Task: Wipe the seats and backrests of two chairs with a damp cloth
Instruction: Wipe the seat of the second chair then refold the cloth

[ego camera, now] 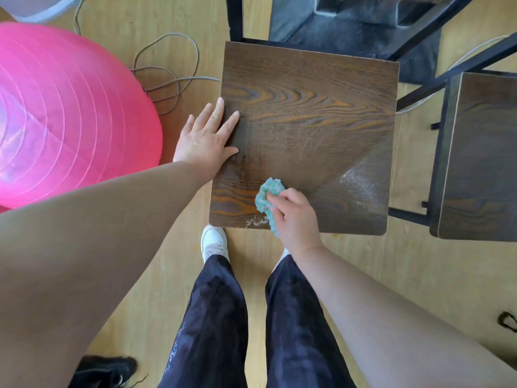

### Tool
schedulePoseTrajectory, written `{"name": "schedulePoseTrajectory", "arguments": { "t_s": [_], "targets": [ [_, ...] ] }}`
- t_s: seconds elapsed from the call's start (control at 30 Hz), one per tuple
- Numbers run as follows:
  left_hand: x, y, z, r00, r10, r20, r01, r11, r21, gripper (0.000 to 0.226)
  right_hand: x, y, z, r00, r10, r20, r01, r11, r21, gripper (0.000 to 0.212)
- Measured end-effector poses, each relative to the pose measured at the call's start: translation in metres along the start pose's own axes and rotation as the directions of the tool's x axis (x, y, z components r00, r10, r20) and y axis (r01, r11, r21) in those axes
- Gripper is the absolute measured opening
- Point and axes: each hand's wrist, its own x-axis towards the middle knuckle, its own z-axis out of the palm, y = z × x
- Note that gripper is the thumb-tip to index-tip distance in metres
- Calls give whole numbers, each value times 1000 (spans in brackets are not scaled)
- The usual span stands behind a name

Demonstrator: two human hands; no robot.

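The dark brown wood-grain square chair seat (pixel 305 130) is steadied at its left edge by the left hand (pixel 208 135), laid flat with fingers spread and released, probably so the chair is kept from sliding. A crumpled teal damp cloth (pixel 267 196) is pinched in the clenched fingers of the right hand (pixel 293 217) and pressed on the seat's near edge. Whitish dust is seen at the near right corner and in crumbs along the near edge, so wiping is judged unfinished. A second dark wood-grain chair seat (pixel 481 163) is parked at the right, untouched.
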Motion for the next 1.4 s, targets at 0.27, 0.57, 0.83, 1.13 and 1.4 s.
{"name": "schedulePoseTrajectory", "arguments": {
  "t_s": [0.27,0.57,0.83,1.13,1.4],
  "targets": [
    [-2,-18,5,999,38,30,-38,999,-3,72,-35,-45,43,996,-57,75,55,998,38,27],
    [-7,-14,5,995,59,77,-59,998,-5,70,5,-36,-6,996,77,-44,-70,986,153,22],
    [-6,-16,6,993,64,97,-63,998,-16,71,119,14,-53,933,314,-176,-313,949,34,26],
    [-8,-25,6,995,68,69,-63,995,-74,67,75,-16,-5,998,9,-57,-9,1000,-7,24],
    [-9,-32,0,998,42,51,-38,997,-67,69,-11,-67,55,952,-217,216,218,976,17,37]
  ]
}}
